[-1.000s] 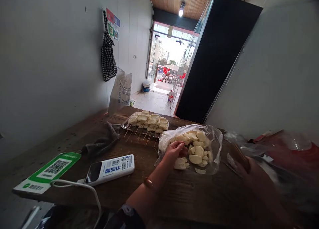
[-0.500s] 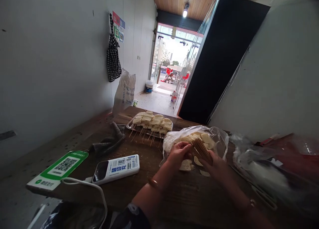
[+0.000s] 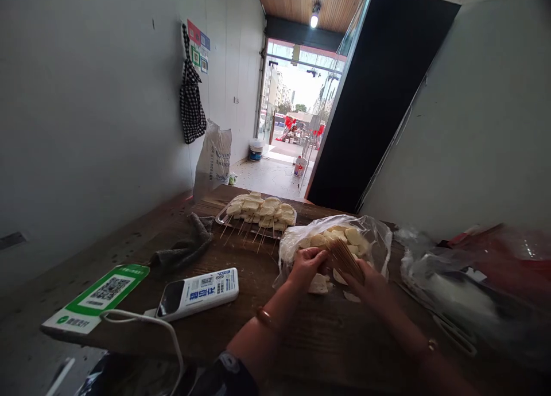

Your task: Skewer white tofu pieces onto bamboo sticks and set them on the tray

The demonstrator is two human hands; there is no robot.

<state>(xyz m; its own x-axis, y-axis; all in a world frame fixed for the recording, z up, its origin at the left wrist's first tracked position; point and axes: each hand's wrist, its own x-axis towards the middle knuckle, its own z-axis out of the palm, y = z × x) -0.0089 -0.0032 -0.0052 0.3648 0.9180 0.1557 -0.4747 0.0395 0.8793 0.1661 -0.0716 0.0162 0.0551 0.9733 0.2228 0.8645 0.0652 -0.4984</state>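
My right hand [image 3: 368, 279] is wrapped round a bundle of thin wooden skewers [image 3: 342, 255], held at a slant. Close to the bundle's left side, my left hand [image 3: 307, 264] is closed in a pinch; what lies between its fingertips is too small to tell. Behind both hands a clear plastic bag [image 3: 289, 248] lies open with pale, flat food slices [image 3: 354, 236] inside. A few loose slices [image 3: 318, 284] rest on the wood under my hands. Farther back, a metal tray [image 3: 221, 218] bears piled skewered slices [image 3: 258, 206], their sticks pointing towards me.
On the dark wooden table [image 3: 275, 321] lie a white power bank [image 3: 210, 290] with a cable [image 3: 170, 330], a green QR-code sign [image 3: 101, 295] and a grey cloth [image 3: 183, 252]. Crumpled plastic bags [image 3: 456, 287] are at the right. A white bag [image 3: 214, 158] stands by the left wall.
The view has shifted slightly. My right hand still grips the skewers, and my left hand stays pinched beside them, with little movement of either.
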